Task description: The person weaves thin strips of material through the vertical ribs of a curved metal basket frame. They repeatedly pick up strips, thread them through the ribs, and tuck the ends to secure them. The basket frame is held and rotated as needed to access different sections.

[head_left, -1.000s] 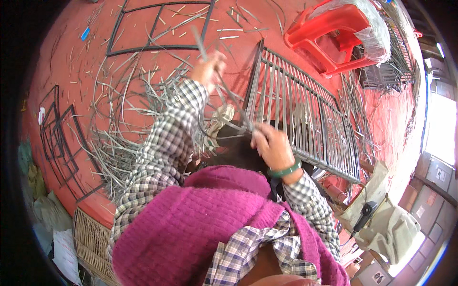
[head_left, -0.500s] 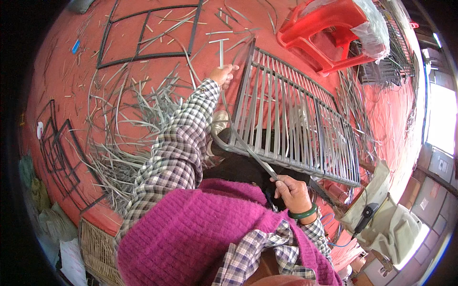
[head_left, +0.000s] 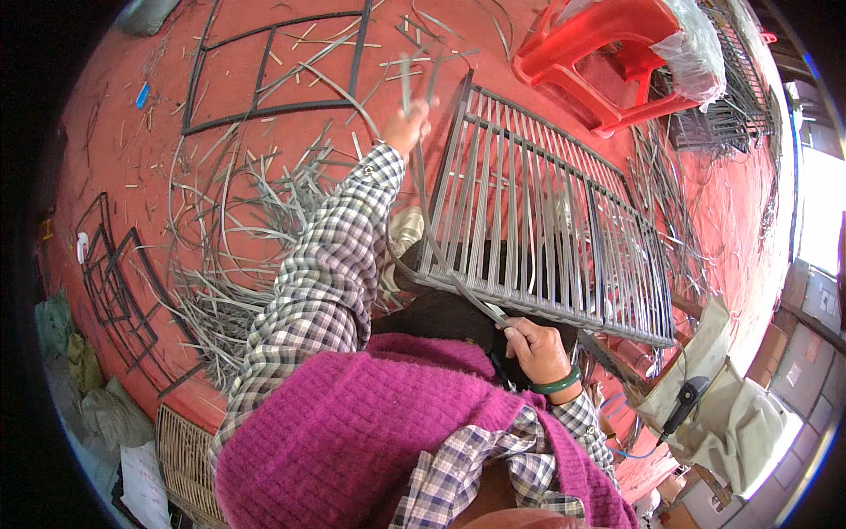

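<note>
Right fingers (head_left: 520, 332) pinch a flat grey strip (head_left: 483, 305); can't tell with the blurry left hand (head_left: 405, 130). Slack might snag the strapped frame (head_left: 595, 238) tbh.

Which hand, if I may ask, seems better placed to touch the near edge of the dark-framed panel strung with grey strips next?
Probably the right hand: it pinches a flat grey strip close to the panel's near edge, while the left hand is stretched farther forward.

No readable lettering; only faint, illegible marks on the white sheet (head_left: 144, 487)
</note>
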Action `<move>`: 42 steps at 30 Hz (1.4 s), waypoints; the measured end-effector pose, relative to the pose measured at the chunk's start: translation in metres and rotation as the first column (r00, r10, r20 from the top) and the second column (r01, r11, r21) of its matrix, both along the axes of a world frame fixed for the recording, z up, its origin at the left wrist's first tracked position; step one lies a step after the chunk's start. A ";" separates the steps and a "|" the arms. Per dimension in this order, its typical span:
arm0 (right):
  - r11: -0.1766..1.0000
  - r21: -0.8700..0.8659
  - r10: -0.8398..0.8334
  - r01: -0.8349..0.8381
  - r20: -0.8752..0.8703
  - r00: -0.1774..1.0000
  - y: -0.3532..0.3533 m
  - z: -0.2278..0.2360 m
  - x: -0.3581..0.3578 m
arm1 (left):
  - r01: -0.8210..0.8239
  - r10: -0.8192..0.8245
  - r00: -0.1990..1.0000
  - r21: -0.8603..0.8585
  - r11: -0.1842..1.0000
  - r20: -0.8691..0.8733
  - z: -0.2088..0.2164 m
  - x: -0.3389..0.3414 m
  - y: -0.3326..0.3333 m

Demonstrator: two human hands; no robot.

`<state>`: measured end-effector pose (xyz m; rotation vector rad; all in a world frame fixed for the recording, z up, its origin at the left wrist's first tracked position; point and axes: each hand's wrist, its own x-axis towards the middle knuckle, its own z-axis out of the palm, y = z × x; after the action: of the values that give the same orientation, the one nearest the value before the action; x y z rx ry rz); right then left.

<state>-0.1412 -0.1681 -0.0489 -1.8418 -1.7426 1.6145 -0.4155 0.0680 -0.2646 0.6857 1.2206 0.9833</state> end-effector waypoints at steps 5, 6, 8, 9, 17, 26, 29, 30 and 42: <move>1.000 0.017 -0.014 0.015 -0.044 0.999 0.004 0.003 -0.004 | 0.472 -0.477 0.673 -0.168 0.865 -0.565 -0.092 -0.008 -0.026; 1.000 -0.009 -0.029 0.029 -0.041 0.999 0.005 0.004 -0.005 | 0.457 -0.435 0.627 -0.147 0.877 -0.646 -0.099 -0.011 -0.033; 0.999 0.031 -0.033 0.035 -0.049 0.998 0.007 0.006 -0.007 | 0.235 -0.217 0.797 -0.043 0.971 -0.564 -0.096 -0.018 -0.041; 0.999 0.015 -0.044 0.045 -0.018 0.999 0.008 0.007 -0.009 | 0.109 -0.094 0.855 0.000 0.994 -0.511 -0.087 -0.022 -0.044; 0.989 0.146 0.019 -0.012 -0.048 0.999 0.010 0.001 -0.022 | 0.437 -0.522 0.784 -0.299 0.848 -0.337 0.057 -0.052 -0.077; 0.962 0.261 0.067 -0.081 0.064 0.996 0.005 -0.021 -0.024 | 0.424 -0.313 0.790 0.101 0.900 -0.527 0.041 -0.002 -0.054; 0.953 0.291 0.078 -0.088 0.044 0.996 0.005 -0.024 -0.025 | 0.396 -0.225 0.734 0.134 0.908 -0.641 0.052 -0.001 -0.031; 0.954 0.288 0.078 -0.084 0.033 0.996 0.006 -0.024 -0.025 | 0.363 -0.158 0.707 0.162 0.918 -0.690 0.063 -0.003 -0.024; 0.973 0.213 0.093 -0.087 -0.019 0.995 0.010 -0.027 -0.025 | 0.134 -0.105 0.948 -0.078 0.988 0.302 0.055 -0.014 -0.030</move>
<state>-0.1665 -0.1580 -0.0760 -1.6578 -1.9274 1.4127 -0.4300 0.0382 -0.2099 0.5074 0.9446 0.8831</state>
